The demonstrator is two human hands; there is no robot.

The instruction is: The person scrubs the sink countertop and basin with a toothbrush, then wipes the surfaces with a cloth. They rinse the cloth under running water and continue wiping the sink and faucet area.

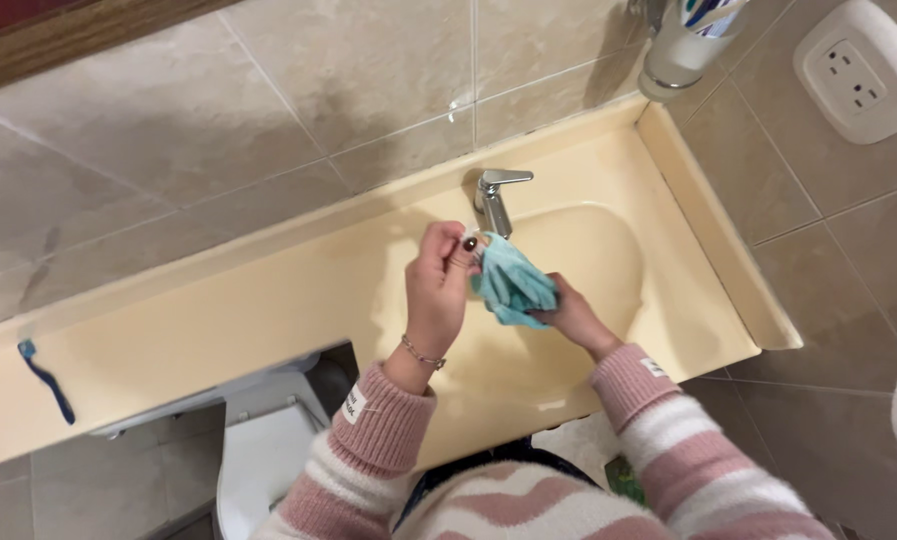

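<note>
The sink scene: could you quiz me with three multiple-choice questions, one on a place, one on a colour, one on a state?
1. Where does the toothbrush lie?
A. in the basin
B. on the counter's far left
C. on the floor

2. What colour is the cloth?
A. teal
B. red
C. black

3. How is the cloth held?
A. by both hands
B. by no hand
C. draped over the tap

Answers: 1 B, it lies on the counter, far from the basin. 2 A, the fabric is blue-green. 3 A, the left hand pinches its top and the right hand grips it lower down, before the tap.
</note>
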